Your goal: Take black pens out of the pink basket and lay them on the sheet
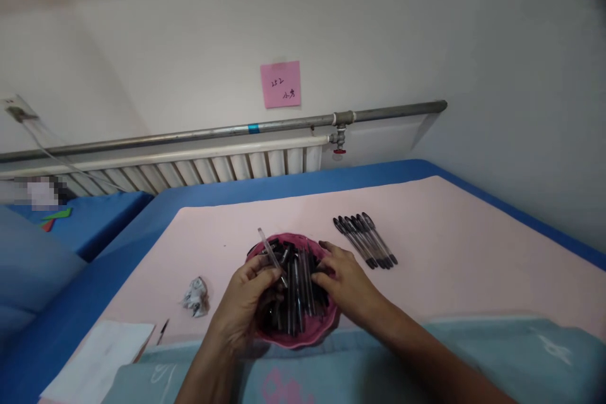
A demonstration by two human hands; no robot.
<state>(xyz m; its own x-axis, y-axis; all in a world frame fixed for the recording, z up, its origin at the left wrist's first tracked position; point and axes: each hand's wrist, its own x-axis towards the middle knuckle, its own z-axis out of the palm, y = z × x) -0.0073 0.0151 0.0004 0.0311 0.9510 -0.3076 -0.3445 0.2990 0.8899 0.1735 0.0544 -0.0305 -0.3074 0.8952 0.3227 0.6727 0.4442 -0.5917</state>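
Observation:
A pink basket (303, 343) with a wavy rim stands in front of me, filled with clear pen barrels (297, 290) and black pen caps (285, 251). Between the thumb and fingers of my left hand (246, 293), at the basket's left side, is a clear pen barrel (266, 245) tilted up to the left. My right hand (343, 273) reaches over the right rim with its fingers curled among the dark pen parts. What those fingertips grip is hidden. Beyond it, several capped black pens (364, 240) lie side by side in a slanted row.
Pale pink sheeting (416, 233) covers the blue table (293, 186). On the left lie a crumpled wad (196, 297), a thin dark pen-like piece (163, 329) and white paper (101, 356). A radiator (227, 167) and pipe (203, 134) run along the wall.

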